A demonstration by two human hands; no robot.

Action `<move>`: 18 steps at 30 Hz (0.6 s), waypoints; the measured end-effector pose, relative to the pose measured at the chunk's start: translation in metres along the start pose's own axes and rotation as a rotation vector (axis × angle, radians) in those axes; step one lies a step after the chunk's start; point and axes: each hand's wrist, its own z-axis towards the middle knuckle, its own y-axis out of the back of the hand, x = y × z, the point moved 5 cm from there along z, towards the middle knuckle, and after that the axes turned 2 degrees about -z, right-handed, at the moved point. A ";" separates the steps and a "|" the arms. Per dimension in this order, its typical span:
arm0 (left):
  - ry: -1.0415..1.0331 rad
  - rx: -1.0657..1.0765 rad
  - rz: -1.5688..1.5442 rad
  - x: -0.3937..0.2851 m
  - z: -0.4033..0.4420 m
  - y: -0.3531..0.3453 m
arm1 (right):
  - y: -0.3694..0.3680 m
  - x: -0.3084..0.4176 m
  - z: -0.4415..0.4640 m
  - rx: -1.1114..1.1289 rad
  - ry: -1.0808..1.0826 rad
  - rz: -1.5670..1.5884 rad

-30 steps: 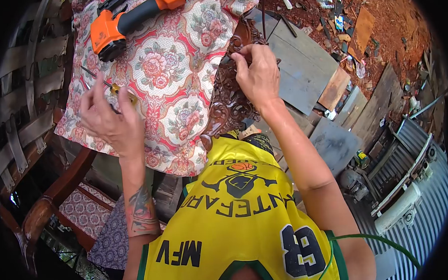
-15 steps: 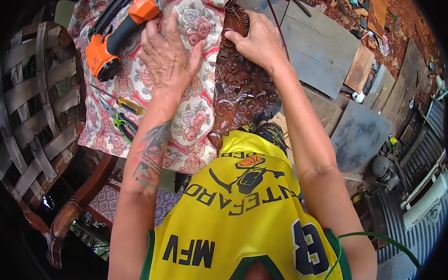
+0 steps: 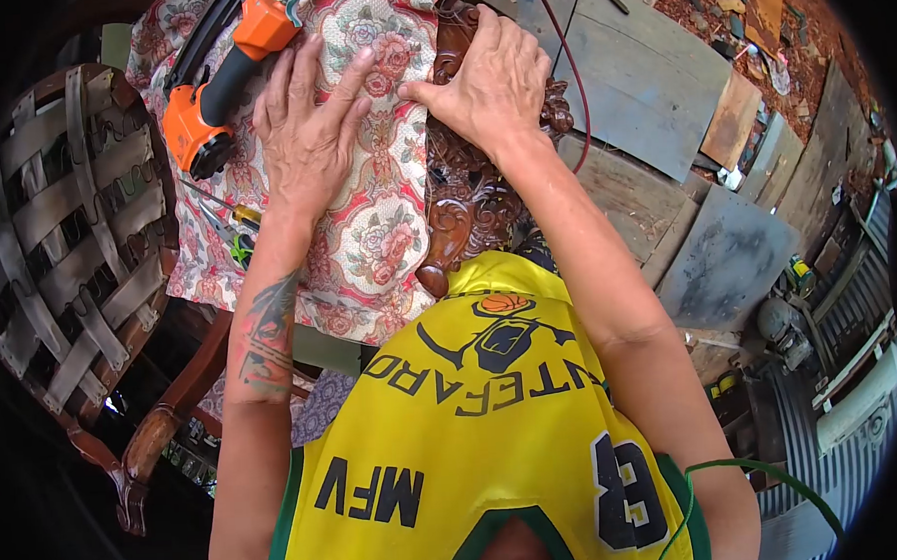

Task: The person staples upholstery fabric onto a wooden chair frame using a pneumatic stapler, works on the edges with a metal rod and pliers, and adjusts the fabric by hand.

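My left hand (image 3: 307, 131) lies with spread fingers on the floral fabric (image 3: 387, 238), holding nothing. My right hand (image 3: 490, 83) rests over the dark carved wood frame (image 3: 460, 204) along the fabric's right edge. Its thumb stretches left onto the fabric, apart from the fingers, which drape over the carving. Just left of my left hand, an orange and black power tool (image 3: 222, 90), like a staple gun, lies on the cloth. A screwdriver (image 3: 246, 217) with a yellow handle and green-handled pliers (image 3: 239, 247) lie near my left forearm, which partly hides them.
A wooden chair frame (image 3: 76, 236) with woven straps stands at the left. Grey boards (image 3: 645, 81) cover the ground at the right, with a thin red hose (image 3: 583, 104) running beside the carving. Corrugated metal sheets (image 3: 816, 444) lie at the lower right.
My right hand has turned, and its thumb now reaches onto the fabric edge. My left hand has slid slightly toward me over the cloth. The view has shifted a little.
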 end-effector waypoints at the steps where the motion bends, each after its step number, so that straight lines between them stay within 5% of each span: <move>1: 0.001 0.002 -0.002 0.005 -0.001 -0.001 | -0.001 0.000 0.001 0.009 -0.011 0.006; 3: -0.126 0.080 -0.017 0.006 -0.001 -0.008 | -0.003 -0.001 0.001 0.017 -0.022 0.008; 18: -0.079 0.094 -0.005 -0.005 -0.004 -0.011 | -0.007 -0.004 0.000 -0.006 -0.015 0.041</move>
